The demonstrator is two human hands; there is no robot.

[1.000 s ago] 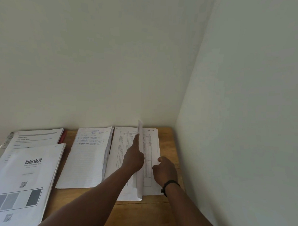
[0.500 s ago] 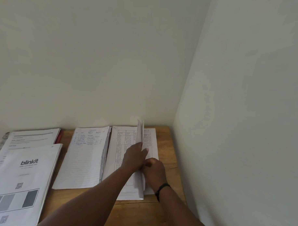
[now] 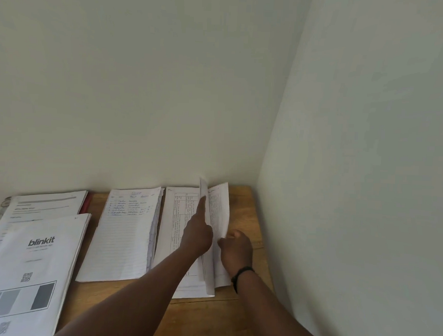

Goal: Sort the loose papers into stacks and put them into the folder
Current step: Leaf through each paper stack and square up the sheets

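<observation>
head view: a wooden table (image 3: 241, 211) sits in a wall corner, with four paper piles across it. at 5 o'clock lies the stack of printed table sheets (image 3: 181, 216), flat on the wood near the right wall. the left hand (image 3: 196, 238) reaches over it, index finger stretched toward 12 o'clock and pressed against a sheaf of raised sheets (image 3: 217, 213) that stands on edge; the other fingers are curled under. the right hand (image 3: 236, 248), a dark band on its wrist, pinches the right edge of those raised sheets. just beside, toward 9 o'clock, lies a lined handwritten stack (image 3: 127, 237). at 8 o'clock a blinkit printout stack (image 3: 34, 256) overlaps another printed stack (image 3: 45, 207), with a red folder edge (image 3: 86, 203) showing beside that one.
</observation>
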